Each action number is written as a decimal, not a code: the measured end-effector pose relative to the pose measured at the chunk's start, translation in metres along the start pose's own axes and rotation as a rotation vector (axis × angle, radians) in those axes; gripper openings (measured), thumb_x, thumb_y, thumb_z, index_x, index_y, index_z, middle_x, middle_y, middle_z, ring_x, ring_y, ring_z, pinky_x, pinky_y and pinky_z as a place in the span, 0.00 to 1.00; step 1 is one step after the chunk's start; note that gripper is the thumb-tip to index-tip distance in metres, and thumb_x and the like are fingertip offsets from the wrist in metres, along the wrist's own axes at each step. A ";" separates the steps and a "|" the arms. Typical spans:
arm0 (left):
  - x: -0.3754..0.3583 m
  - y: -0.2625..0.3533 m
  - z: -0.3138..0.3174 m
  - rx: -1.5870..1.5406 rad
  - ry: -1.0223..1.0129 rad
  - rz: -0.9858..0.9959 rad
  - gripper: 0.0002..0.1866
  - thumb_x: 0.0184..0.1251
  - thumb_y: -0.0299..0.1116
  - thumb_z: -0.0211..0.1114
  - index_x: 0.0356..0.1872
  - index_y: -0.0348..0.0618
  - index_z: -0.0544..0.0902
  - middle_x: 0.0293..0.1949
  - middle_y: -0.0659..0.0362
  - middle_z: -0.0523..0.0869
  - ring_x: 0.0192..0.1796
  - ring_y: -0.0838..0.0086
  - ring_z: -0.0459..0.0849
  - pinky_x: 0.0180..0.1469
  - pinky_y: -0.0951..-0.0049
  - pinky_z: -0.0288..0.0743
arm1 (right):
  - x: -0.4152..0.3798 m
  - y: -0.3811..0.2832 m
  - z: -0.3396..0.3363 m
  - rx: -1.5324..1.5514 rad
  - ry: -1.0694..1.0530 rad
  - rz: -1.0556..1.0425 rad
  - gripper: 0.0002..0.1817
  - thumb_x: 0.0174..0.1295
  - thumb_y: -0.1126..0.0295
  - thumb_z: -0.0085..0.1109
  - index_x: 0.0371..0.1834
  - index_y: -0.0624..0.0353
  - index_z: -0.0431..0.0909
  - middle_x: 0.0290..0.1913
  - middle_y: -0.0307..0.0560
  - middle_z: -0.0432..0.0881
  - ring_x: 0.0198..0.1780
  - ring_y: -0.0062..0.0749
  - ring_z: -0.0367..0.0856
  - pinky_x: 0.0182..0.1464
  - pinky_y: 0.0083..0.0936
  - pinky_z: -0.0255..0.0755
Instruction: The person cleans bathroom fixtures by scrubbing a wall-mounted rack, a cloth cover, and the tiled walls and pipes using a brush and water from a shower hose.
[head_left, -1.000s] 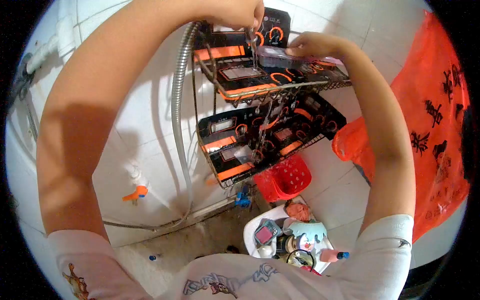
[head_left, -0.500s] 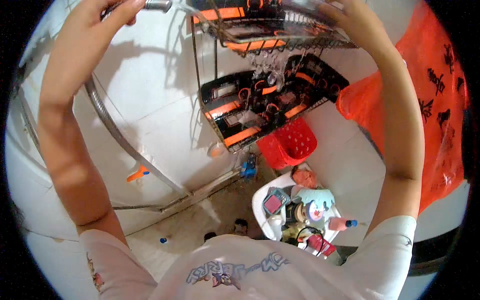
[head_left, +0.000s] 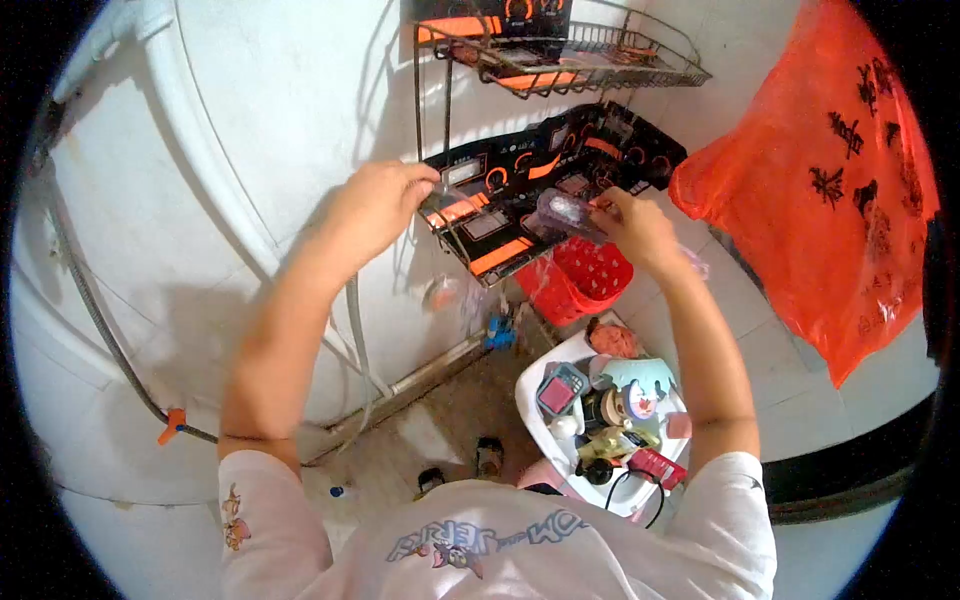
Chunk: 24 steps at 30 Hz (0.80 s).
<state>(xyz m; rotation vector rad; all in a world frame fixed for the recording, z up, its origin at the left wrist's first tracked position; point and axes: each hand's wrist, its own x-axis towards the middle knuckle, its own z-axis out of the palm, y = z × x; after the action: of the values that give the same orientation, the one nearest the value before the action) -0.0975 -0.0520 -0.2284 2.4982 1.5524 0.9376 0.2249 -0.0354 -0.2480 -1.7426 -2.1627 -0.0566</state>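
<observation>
My left hand [head_left: 385,205] is closed at the left post of a two-tier wire shelf [head_left: 448,100], its fingertips beside a small translucent patch. I cannot tell what it holds; a grey hose [head_left: 355,310] hangs below the wrist. My right hand [head_left: 632,228] grips a wet, clear plastic container [head_left: 568,214] with a purplish tint, in front of the lower tier. That tier is lined with black sheets [head_left: 490,222] with orange strips. Water drips beneath the container, over a red perforated basket [head_left: 585,285].
A white basin [head_left: 530,400] of bottles and small containers stands below right. A red plastic bag [head_left: 820,200] with black characters hangs at the right. White pipes [head_left: 215,130] and a metal hose [head_left: 95,295] with an orange handle [head_left: 172,425] run along the left wall.
Both hands have come down from the upper tier to the lower one. The metal shower handle that was in the left hand no longer shows. The clear container now shows in the right hand.
</observation>
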 end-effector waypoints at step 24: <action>0.014 0.013 0.026 0.058 -0.030 0.013 0.10 0.61 0.31 0.55 0.40 0.40 0.80 0.35 0.49 0.82 0.39 0.54 0.79 0.44 0.63 0.72 | 0.070 -0.055 0.100 0.017 -0.217 -0.231 0.13 0.56 0.60 0.50 0.38 0.52 0.80 0.37 0.52 0.81 0.40 0.46 0.79 0.43 0.37 0.73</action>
<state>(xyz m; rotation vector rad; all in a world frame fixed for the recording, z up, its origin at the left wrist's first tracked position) -0.0693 -0.0407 -0.2381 2.5518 1.5790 0.8654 0.1348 0.0423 -0.3100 -1.5430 -2.5052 0.0971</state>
